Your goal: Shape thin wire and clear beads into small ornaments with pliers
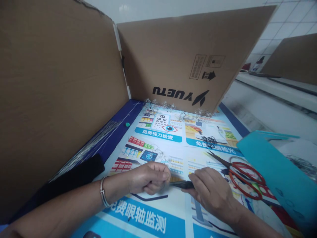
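Note:
My left hand (152,178) is closed in a pinch above the printed sheet (173,211). What looks like a thin wire is between its thumb and fingers, mostly hidden. From the right, my right hand (213,191) wraps round dark-handled pliers (184,184), whose narrow jaws point left and reach the left fingertips. Whether the jaws grip the wire cannot be seen. Red-handled scissors (244,177) lie just beyond the right hand, blades toward the back left. A small heap of dark bent wire pieces (209,140) rests past the scissors.
Tall cardboard panels (61,82) stand at the left and back. Clear bent wire pieces (180,112) line the back panel's foot. Straight wires (89,145) and a black object (74,178) lie at left. A turquoise tray (274,172) stands at right, near a small green piece's (127,124) opposite side.

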`<state>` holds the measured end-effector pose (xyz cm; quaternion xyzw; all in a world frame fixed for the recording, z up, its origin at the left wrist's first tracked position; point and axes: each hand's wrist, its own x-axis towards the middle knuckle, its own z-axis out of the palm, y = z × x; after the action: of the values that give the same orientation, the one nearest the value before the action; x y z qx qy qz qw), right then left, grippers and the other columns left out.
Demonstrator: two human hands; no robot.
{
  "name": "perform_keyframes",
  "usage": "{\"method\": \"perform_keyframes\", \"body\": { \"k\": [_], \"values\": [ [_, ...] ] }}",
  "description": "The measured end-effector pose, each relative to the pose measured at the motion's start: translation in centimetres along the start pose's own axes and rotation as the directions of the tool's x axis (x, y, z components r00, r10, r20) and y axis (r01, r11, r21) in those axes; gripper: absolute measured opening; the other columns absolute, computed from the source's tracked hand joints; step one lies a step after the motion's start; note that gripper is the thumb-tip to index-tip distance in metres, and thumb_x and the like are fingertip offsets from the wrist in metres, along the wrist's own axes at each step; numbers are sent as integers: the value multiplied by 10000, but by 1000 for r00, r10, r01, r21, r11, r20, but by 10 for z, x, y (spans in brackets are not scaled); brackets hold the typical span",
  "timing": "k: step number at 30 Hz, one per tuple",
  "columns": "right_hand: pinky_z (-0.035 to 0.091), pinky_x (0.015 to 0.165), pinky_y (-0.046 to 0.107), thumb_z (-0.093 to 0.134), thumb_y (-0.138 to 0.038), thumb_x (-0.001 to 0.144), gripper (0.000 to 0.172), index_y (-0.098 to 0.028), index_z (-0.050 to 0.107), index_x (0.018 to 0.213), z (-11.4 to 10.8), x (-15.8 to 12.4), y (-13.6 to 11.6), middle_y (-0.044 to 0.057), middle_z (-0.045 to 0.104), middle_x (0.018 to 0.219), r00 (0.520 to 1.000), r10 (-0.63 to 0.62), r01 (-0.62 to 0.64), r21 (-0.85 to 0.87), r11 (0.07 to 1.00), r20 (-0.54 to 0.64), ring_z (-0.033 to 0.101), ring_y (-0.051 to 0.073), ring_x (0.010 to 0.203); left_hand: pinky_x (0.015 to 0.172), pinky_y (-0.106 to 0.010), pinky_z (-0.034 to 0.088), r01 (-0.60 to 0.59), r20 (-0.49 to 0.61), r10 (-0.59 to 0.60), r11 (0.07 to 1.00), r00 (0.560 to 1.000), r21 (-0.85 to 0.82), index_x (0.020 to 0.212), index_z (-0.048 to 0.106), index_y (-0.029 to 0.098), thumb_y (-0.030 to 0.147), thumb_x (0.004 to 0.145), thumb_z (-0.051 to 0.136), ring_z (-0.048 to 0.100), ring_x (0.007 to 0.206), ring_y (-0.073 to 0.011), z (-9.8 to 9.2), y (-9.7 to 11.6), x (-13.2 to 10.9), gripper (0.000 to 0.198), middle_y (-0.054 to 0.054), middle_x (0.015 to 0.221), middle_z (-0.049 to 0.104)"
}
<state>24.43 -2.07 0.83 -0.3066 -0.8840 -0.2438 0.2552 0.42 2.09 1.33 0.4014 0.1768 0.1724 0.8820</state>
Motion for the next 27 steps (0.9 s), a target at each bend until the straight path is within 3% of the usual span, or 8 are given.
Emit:
{"method": "perform_keyframes", "body": {
  "k": [12,17,21,27],
  "values": [
    [366,617,333,560,-336,844,193,-144,572,852,-3,1,0,56,547,688,998,-5,3,33,999,68,484,185,668,320,-152,92,41,12,-41,999,999,4,763,522,131,296,798,620,128,349,-26,1,1,0,196,107,438,252],
    [330,595,324,575,-332,834,184,-149,568,847,-5,1,1,40,532,674,993,-36,31,42,999,111,452,172,644,329,-151,167,-8,-39,10,998,999,61,770,516,127,332,786,629,237,345,-27,0,-1,1,235,86,466,365],
    [331,621,323,568,-316,840,165,-151,564,853,-5,1,0,29,521,675,987,-59,49,71,996,150,459,172,666,371,-162,247,-107,-139,142,967,980,229,780,504,132,405,791,601,381,371,-50,2,-1,2,291,45,469,498],
    [305,598,309,520,-326,869,179,-165,546,795,-6,5,-3,17,495,653,979,-49,30,98,995,196,429,160,639,429,-155,346,-16,-301,220,830,928,558,786,510,138,343,844,504,470,432,-63,12,5,1,213,19,524,574]
  ]
}}
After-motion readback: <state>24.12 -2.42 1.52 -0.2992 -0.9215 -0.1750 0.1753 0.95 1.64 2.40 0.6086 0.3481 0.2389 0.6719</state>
